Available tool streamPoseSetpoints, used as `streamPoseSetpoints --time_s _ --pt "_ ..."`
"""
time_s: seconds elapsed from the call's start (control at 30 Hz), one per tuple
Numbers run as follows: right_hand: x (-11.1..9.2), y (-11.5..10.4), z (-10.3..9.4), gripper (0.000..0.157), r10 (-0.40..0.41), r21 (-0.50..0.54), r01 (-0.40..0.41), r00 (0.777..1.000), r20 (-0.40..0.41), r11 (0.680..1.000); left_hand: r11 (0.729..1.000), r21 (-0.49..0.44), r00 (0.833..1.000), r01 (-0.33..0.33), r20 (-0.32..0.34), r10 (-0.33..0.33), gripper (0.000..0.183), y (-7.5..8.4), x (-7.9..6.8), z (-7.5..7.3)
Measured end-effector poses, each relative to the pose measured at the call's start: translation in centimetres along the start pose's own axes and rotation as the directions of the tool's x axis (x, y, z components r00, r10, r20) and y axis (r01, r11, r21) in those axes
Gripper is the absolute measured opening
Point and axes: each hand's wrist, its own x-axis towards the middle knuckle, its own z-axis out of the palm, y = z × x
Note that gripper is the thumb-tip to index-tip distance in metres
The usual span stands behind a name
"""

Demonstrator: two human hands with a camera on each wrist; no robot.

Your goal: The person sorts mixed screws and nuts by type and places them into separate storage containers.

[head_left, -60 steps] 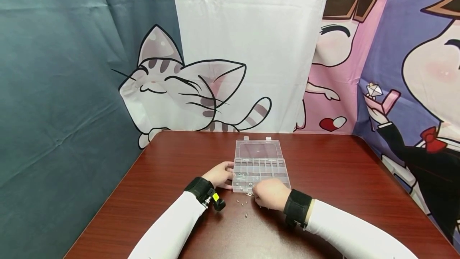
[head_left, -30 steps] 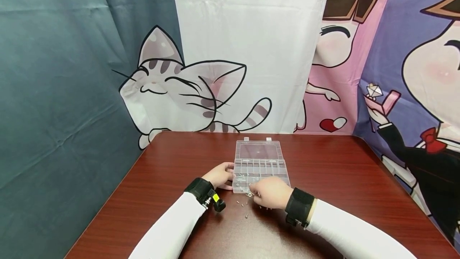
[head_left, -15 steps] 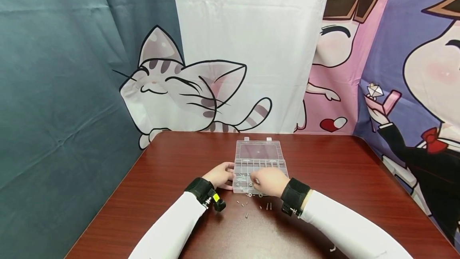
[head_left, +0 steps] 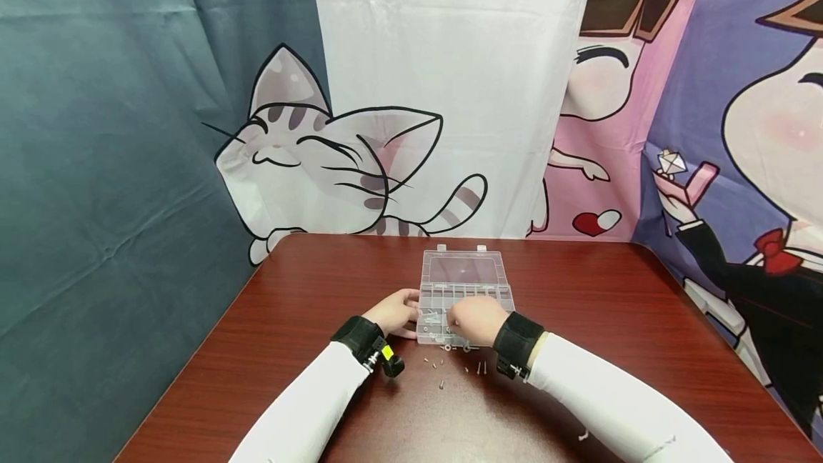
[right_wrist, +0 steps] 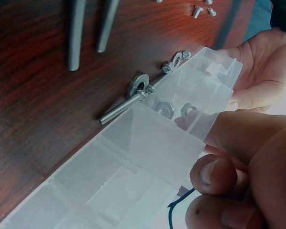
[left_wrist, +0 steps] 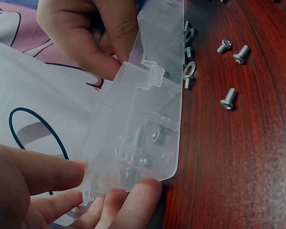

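A clear plastic compartment box [head_left: 432,297] lies on the table with its lid folded back. My left hand [head_left: 388,311] grips its left end, thumb at the rim and fingers along the outside, as the left wrist view shows. Small screws [left_wrist: 129,151] and a nut [left_wrist: 158,135] lie in that end's compartments. Over the front row, my right hand [head_left: 477,321] reaches its fingertips down into a compartment. Through the cloudy wall, a nut [right_wrist: 188,110] shows right at those fingertips, with a second hex nut [right_wrist: 166,110] beside it. The other right fingers are curled.
Along the box's front edge lie washers [right_wrist: 139,85] and a screw [right_wrist: 121,108]. Two long screws [right_wrist: 76,40] and several short screws [left_wrist: 229,98] are scattered nearer on the brown table [head_left: 341,270]. A printed cloth [head_left: 398,41] hangs behind the table.
My right hand has moved from the table at the box's front edge up over the front compartments, uncovering a washer and the long screws. My left hand has stayed in place.
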Motion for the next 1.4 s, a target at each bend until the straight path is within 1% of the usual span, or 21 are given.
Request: streamPoseSetpoints --time_s 0.1,0.33,0.5,0.63,0.7,0.83,0.97,1.17,1.3,1.4 --pt "0.1 0.1 0.2 0.029 0.004 -0.006 -0.004 1.0 0.003 1.0 1.0 -0.003 1.0 0.013 -0.007 -0.013 0.055 -0.1 0.0 0.1" --pt "0.2 0.1 0.4 0.028 0.014 0.016 -0.014 1.0 -0.009 1.0 1.0 0.004 1.0 0.007 -0.013 -0.007 0.055 0.0 0.0 0.0" --pt "0.0 0.2 0.5 0.027 0.016 0.018 -0.015 0.999 -0.044 1.0 1.0 0.004 1.0 -0.001 -0.002 0.001 0.054 0.0 -0.1 0.0" --pt "-0.3 0.2 0.6 0.02 0.023 0.011 -0.022 0.997 -0.074 1.0 1.0 -0.001 1.0 -0.006 0.0 0.006 0.055 0.0 -0.2 0.1" --pt "-0.6 0.0 0.5 0.014 0.029 0.029 -0.027 0.996 -0.085 0.999 1.0 0.003 1.0 -0.01 -0.004 0.01 0.056 0.0 -0.3 0.1" --pt "-1.4 -0.4 0.2 0.006 0.02 0.049 -0.014 0.992 -0.124 0.999 1.0 0.007 1.0 -0.006 -0.011 0.006 0.055 0.0 -0.2 0.1" --pt "-2.6 -0.4 0.1 0.01 0.012 0.053 -0.004 0.986 -0.166 0.999 1.0 0.007 1.0 -0.011 -0.001 0.011 0.055 0.1 -0.2 0.1" --pt "-4.9 0.1 0.3 0.016 0.056 0.081 -0.043 0.984 -0.166 0.996 1.0 0.014 1.0 -0.01 0.01 0.01 0.054 0.2 -0.3 0.0" --pt "-6.2 0.4 0.3 0.009 0.059 0.088 -0.044 0.982 -0.181 0.995 1.0 0.024 1.0 -0.008 -0.002 0.008 0.054 0.3 -0.4 0.0" --pt "-6.9 0.5 0.1 0.009 0.052 0.086 -0.036 0.98 -0.194 0.996 1.0 0.026 1.0 -0.004 -0.006 0.004 0.054 0.3 -0.5 0.0"
